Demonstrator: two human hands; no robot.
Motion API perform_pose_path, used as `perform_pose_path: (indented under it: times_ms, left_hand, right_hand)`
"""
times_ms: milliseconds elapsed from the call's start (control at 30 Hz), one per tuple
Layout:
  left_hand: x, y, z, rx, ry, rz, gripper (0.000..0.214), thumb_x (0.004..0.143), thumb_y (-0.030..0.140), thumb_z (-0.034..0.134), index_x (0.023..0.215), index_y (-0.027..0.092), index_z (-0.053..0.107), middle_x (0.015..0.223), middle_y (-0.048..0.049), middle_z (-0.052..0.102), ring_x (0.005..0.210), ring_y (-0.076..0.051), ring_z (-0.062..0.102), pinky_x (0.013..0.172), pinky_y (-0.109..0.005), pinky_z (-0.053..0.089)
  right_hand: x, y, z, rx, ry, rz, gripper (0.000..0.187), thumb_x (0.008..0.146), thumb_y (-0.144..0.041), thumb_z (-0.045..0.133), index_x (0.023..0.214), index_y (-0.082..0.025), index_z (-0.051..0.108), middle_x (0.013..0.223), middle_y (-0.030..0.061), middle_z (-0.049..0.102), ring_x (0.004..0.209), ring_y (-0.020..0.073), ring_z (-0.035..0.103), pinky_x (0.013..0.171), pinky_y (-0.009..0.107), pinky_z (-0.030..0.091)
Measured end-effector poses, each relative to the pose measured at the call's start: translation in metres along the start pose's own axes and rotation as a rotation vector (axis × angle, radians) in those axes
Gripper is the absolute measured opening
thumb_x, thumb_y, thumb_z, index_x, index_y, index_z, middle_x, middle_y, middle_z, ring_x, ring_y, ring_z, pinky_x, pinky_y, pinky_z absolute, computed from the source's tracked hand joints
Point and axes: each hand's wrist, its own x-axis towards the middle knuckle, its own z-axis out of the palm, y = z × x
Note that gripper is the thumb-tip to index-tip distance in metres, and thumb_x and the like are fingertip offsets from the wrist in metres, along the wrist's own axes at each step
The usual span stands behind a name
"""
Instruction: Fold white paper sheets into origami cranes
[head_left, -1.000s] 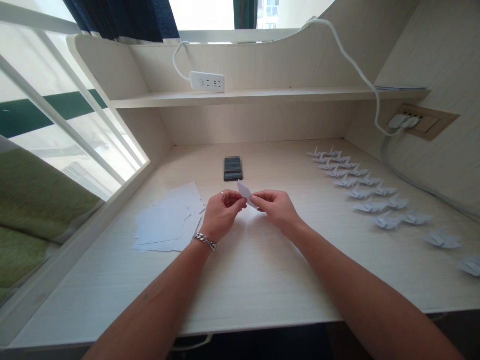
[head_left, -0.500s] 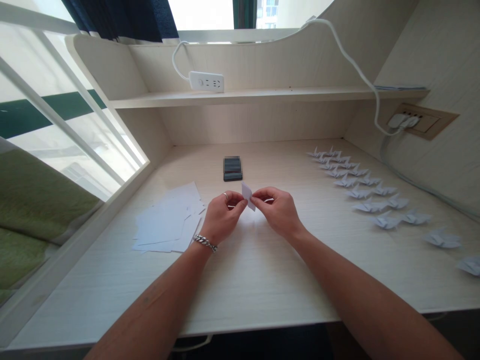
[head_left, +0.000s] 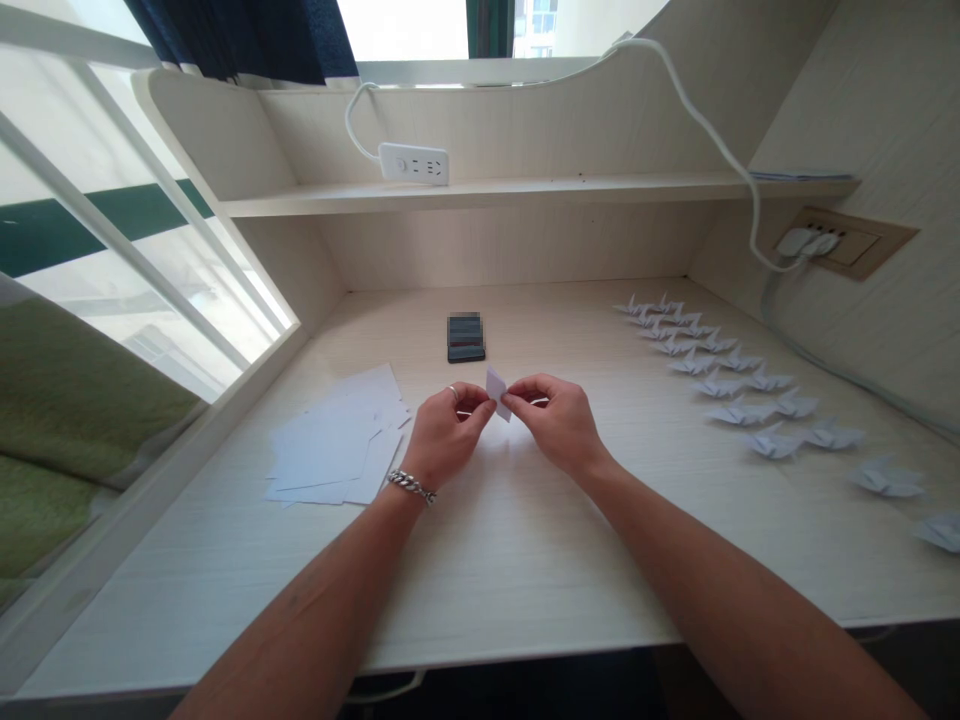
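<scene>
A small folded piece of white paper (head_left: pixel 496 388) is held upright just above the desk, between my two hands. My left hand (head_left: pixel 448 428), with a ring and a chain bracelet, pinches its left side between thumb and fingers. On the right side, my right hand (head_left: pixel 559 418) pinches it in the same way. Fingertips hide part of the lower paper. Left of my left hand lies a loose pile of white paper sheets (head_left: pixel 330 440). Several folded paper cranes (head_left: pixel 739 412) stand in rows along the right of the desk.
A dark, blurred-out phone-like object (head_left: pixel 466 338) lies beyond my hands on the desk (head_left: pixel 517 580). Above runs a shelf (head_left: pixel 540 190) with a white power strip (head_left: pixel 414 163). A white cable (head_left: pixel 705 125) hangs down to the wall socket (head_left: pixel 851 242) at right. White rails (head_left: pixel 150 215) border the left side.
The folded paper has turned very slightly between my fingertips. Both hands keep nearly the same place and grip.
</scene>
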Motion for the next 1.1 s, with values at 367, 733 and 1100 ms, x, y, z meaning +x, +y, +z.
perform_pose_path:
  times_ms: [367,733,1100]
  left_hand:
    - [-0.003,0.000,0.002,0.023,0.004,0.040,0.015,0.080,0.032,0.066,0.083,0.017,0.066,0.081,-0.0059,0.073,0.074,-0.018,0.068,0.070,-0.029,0.054]
    - [-0.007,0.001,0.007,0.203,0.165,0.257,0.009,0.082,0.024,0.064,0.086,0.019,0.070,0.079,-0.0022,0.076,0.069,-0.015,0.071,0.069,-0.026,0.055]
    - [-0.007,-0.004,0.012,0.238,0.230,0.475,0.013,0.086,0.019,0.061,0.088,0.020,0.073,0.089,-0.0047,0.073,0.077,-0.014,0.067,0.072,-0.026,0.054]
  right_hand:
    - [-0.003,0.000,0.002,-0.049,-0.068,-0.033,0.010,0.077,-0.027,0.066,0.081,-0.019,0.071,0.079,0.0036,0.074,0.074,0.0190,0.068,0.070,0.031,0.053]
    - [-0.010,-0.005,0.009,0.005,0.031,-0.109,0.014,0.080,-0.024,0.065,0.087,-0.020,0.076,0.083,0.0035,0.076,0.077,0.0199,0.071,0.074,0.030,0.054]
    - [-0.006,-0.006,0.009,0.240,0.007,-0.027,0.021,0.076,-0.035,0.072,0.087,-0.017,0.074,0.087,0.0068,0.076,0.082,0.0221,0.070,0.076,0.033,0.055]
